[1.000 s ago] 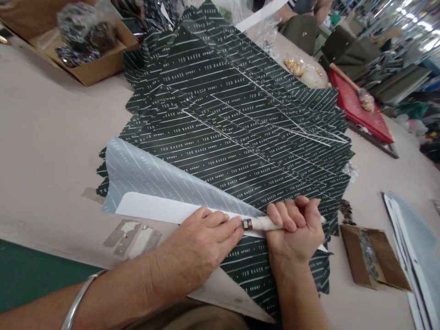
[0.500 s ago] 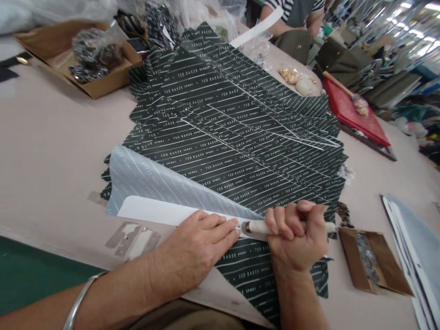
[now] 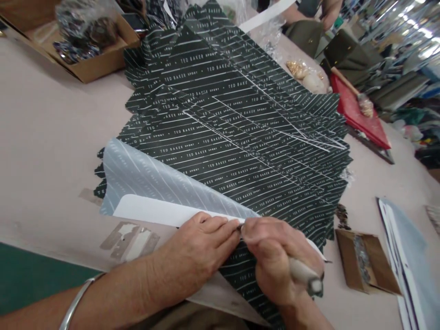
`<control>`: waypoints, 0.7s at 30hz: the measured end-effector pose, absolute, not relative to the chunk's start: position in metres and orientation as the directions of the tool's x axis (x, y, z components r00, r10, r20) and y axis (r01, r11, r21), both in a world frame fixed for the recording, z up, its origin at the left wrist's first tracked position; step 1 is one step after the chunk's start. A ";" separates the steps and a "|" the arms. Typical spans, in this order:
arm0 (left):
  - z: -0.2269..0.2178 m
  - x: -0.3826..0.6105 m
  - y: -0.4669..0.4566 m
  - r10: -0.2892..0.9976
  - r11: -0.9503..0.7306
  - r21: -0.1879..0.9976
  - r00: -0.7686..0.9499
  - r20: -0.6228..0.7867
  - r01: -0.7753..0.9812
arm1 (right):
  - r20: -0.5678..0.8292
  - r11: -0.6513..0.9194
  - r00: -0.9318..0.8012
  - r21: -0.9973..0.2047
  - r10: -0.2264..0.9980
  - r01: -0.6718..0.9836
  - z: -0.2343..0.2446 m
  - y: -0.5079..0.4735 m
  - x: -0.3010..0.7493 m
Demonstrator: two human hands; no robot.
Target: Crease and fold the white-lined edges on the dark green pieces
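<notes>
My left hand (image 3: 206, 243) lies on a white stiff strip (image 3: 147, 208), fingers stretched out and close together, thumb hidden. My right hand (image 3: 278, 256) is wrapped round a hand tool with a pale, round handle (image 3: 302, 273). The handle's butt sticks out at the lower right, and its working end is hidden by my fingers. Both hands meet at the strip, where a small dark spot shows between the fingertips. Under the strip is a dark printed lining sheet (image 3: 220, 160), its pale blue-grey back (image 3: 137, 174) folded up along the strip.
An open cardboard box (image 3: 92, 64) with plastic-wrapped parts stands at the upper left. A smaller box (image 3: 347, 261) and layered white-edged pieces (image 3: 405, 266) are at the right. A red slab (image 3: 360, 110) bears a wooden-handled tool. Across the table, a person's arm (image 3: 332, 13) shows.
My right hand has moved left toward my left fingertips and turned the tool, so its butt now points down and right. My left hand stays on the strip. The view has shifted slightly.
</notes>
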State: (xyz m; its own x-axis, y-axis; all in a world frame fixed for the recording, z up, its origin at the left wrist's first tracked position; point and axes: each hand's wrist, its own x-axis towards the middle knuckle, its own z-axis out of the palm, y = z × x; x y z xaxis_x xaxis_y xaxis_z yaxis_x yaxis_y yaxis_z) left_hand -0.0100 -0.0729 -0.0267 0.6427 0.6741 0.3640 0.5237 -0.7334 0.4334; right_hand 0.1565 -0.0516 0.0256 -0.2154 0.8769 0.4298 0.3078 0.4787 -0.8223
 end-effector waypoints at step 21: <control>-0.050 0.001 -0.075 0.677 -0.735 0.319 0.669 0.307 0.598 | 0.252 0.436 -0.382 -0.720 0.889 0.540 0.044 -0.027 0.112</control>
